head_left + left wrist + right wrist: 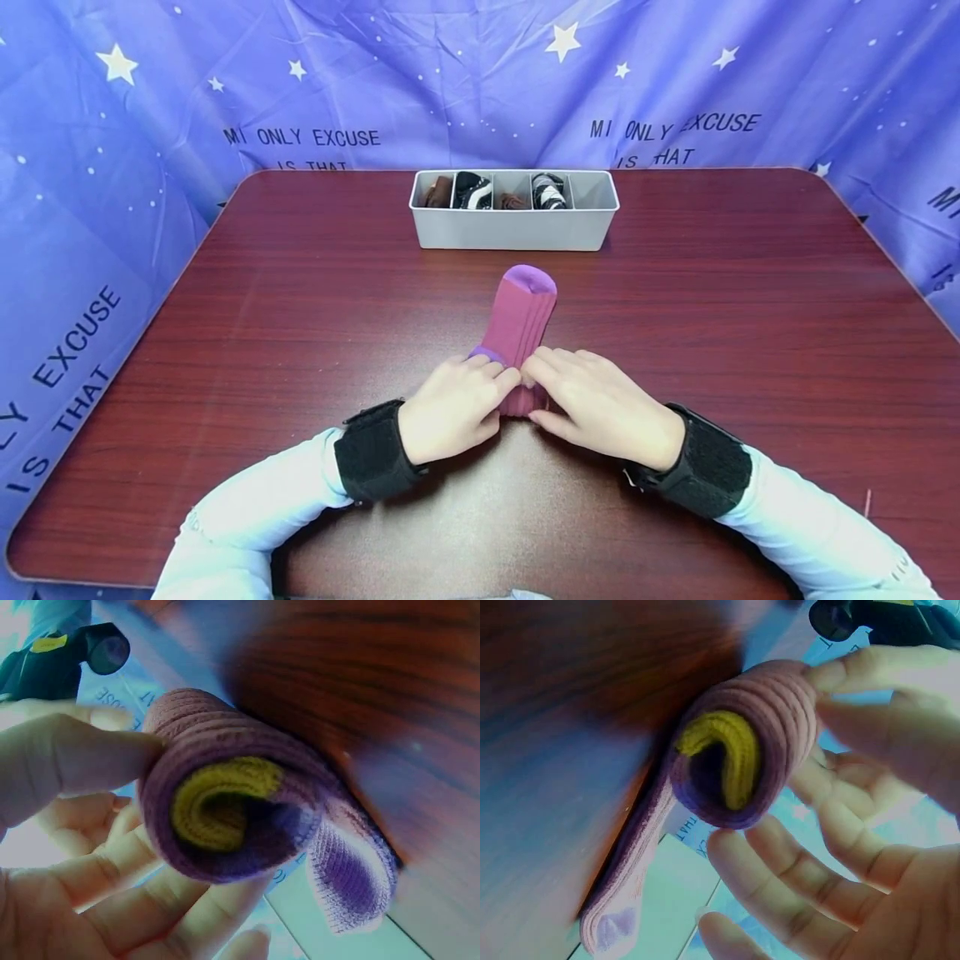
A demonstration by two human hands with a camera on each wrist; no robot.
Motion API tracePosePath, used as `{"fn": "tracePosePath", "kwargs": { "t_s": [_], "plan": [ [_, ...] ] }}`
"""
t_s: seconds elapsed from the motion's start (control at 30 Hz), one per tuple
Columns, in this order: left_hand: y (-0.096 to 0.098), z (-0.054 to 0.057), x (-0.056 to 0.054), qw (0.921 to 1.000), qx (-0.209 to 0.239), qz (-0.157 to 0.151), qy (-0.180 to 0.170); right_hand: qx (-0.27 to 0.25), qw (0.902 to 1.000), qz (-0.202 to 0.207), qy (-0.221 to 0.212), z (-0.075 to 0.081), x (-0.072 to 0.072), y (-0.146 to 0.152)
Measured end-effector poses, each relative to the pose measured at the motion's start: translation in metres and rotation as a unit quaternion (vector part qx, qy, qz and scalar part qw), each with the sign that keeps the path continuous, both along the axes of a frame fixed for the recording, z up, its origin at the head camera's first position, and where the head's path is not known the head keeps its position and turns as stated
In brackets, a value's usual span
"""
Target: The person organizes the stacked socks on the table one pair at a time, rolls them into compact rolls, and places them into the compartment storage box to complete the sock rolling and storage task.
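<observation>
Left hand (pixel 448 410) and right hand (pixel 600 407) side by side at the near end of the sock (pixel 517 321), fingers curled round its rolled cuff to keep it tight; rest flat on the table (pixel 300 317), toe toward the far bin (pixel 514 233).

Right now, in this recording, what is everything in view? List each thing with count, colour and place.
sock: one, magenta with purple toe and yellow inner band, table centre, near end rolled up
organizer box: one, grey, divided into compartments, far side of table
rolled socks in box: about four, brown and black-and-white, in the left and middle compartments; the rightmost looks empty
table: one, dark red wood
backdrop cloth: one, blue with stars and lettering, around the table
wrist straps: two, black
left hand: one, gripping the roll
right hand: one, gripping the roll
</observation>
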State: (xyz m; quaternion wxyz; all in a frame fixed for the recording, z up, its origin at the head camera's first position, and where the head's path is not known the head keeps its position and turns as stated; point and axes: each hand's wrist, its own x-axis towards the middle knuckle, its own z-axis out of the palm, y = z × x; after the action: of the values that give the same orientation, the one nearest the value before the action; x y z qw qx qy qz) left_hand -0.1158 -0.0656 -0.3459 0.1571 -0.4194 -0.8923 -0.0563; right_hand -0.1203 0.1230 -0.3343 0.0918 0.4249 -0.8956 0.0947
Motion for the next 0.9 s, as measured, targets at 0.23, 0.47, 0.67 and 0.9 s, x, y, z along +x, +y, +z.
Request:
{"fn": "tracePosePath", "kwargs": {
  "t_s": [0.23,0.47,0.67,0.9],
  "plan": [
    [-0.0033,0.0087,-0.002,0.9896,0.01,-0.019,-0.142,0.012,0.9996,0.012,-0.021,0.0014,0.0036,0.0004],
    [-0.0004,0.0062,-0.0007,0.9917,0.032,-0.004,-0.124,0.009,0.9998,0.016,-0.007,0.0002,0.0036,0.0011],
    [0.002,0.0069,0.0031,0.9979,0.037,0.018,-0.05,-0.002,0.9999,0.012,0.003,-0.0001,0.002,0.0027],
    [0.0041,0.0027,0.0032,0.9994,0.002,0.029,-0.022,0.0,0.9999,0.006,0.011,-0.0016,0.0009,0.0024]
  ]
}}
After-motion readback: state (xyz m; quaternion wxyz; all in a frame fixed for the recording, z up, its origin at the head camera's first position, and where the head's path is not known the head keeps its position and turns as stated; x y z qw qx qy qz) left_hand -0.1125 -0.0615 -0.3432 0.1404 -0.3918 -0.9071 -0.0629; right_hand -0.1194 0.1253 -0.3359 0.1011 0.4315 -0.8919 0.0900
